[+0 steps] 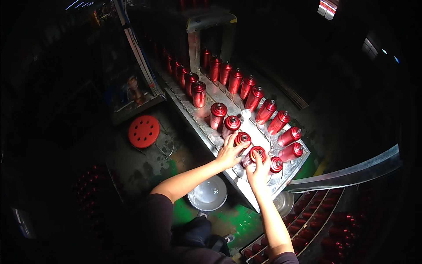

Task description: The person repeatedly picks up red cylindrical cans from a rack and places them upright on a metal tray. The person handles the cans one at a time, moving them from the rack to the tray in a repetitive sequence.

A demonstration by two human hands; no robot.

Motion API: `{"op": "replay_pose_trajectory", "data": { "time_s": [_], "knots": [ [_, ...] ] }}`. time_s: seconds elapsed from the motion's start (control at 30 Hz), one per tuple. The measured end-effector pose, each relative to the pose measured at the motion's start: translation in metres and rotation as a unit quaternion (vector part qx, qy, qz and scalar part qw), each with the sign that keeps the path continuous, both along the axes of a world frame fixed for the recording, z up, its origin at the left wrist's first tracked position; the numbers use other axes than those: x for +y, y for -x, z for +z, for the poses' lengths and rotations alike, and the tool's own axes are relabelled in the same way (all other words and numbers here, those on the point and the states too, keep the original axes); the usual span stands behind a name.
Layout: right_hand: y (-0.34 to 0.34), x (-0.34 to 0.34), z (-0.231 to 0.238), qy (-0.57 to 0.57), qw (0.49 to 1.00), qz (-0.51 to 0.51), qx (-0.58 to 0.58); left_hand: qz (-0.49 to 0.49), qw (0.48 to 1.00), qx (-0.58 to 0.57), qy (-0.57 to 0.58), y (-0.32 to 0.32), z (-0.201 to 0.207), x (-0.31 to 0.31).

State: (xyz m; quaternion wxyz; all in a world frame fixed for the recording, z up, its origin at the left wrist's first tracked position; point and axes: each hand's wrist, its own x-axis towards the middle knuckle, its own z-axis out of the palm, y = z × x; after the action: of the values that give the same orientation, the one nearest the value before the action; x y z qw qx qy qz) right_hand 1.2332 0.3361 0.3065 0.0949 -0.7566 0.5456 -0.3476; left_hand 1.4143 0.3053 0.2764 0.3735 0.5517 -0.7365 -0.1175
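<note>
My left hand (230, 152) is closed around the top of a shiny red metal bottle (242, 140) with a stepped shoulder and a small dark tip. To its right, my right hand (258, 170) grips a second red bottle (257, 153), thumb and fingers at its shoulder. Both bottles stand near the close end of a metal conveyor table (246, 187). Just right of my right hand is another red bottle (276, 164). Beyond my left hand, a similar bottle (231, 124) stands in the left row. The lower parts of the held bottles are partly hidden by my hands.
More red bottles (265, 111) run in two rows toward a metal arch (212, 20). A red round stool (144, 131) stands left of the table, a grey basin (207, 193) below its edge. At right are a curved metal strip (351, 171) and racks of red bottles (307, 218).
</note>
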Motion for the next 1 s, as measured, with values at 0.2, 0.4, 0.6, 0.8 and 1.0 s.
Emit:
{"op": "replay_pose_trajectory", "data": {
  "time_s": [0.2,0.4,0.6,0.8,1.0],
  "knots": [
    [0.099,0.163,0.015,-0.26,0.955,0.07,-0.126,-0.019,0.949,0.09,-0.302,-0.037,-0.09,0.214],
    [0.213,0.34,-0.09,-0.447,0.883,0.05,-0.137,0.072,0.441,0.141,-0.883,-0.047,-0.191,0.548],
    [0.273,0.379,-0.087,-0.476,0.873,0.042,-0.097,0.058,0.531,0.276,-0.799,-0.004,-0.108,0.568],
    [0.319,0.348,-0.092,-0.385,0.915,0.045,-0.111,-0.006,0.644,0.254,-0.721,0.046,-0.072,0.556],
    [0.377,0.361,-0.116,-0.382,0.919,0.019,-0.093,-0.099,0.776,0.22,-0.582,0.104,-0.075,0.557]
  ]
}}
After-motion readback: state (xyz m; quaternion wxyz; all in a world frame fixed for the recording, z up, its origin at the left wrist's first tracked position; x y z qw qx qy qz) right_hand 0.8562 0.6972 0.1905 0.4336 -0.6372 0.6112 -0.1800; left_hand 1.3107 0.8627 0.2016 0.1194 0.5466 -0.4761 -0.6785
